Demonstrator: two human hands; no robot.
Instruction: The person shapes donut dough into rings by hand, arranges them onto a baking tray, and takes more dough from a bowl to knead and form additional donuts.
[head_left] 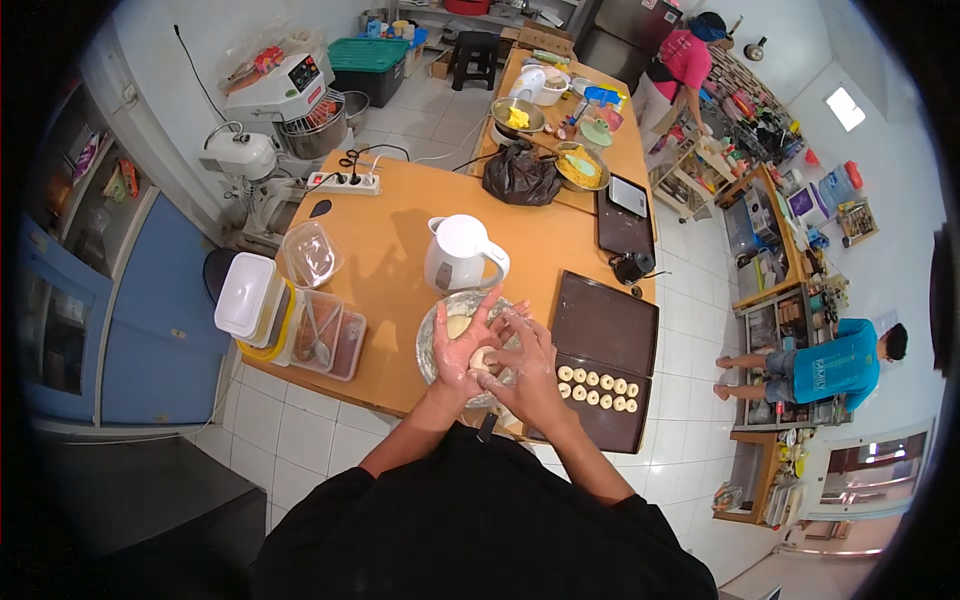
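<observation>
My left hand [463, 352] is palm up over a metal bowl [426, 352] dusted with white, fingers stretched out. A small pale ring of dough [480, 361] rests on its palm. From the right, my right hand [527, 362] pinches that dough, its fingers closed around the edge and whitened with flour. Another round piece of dough [457, 326] shows between my left thumb and forefinger; I cannot tell whether it touches the hand or lies in the bowl. Two rows of dough rings [592, 380] sit on a dark baking tray [625, 428] to the right.
A white electric kettle [452, 262] stands just beyond the bowl. Plastic containers [247, 295] are stacked at the table's left edge. Farther back are a power strip [345, 183], a black plastic bag [521, 175] and bowls of yellow filling [580, 166]. Two other people are on the right.
</observation>
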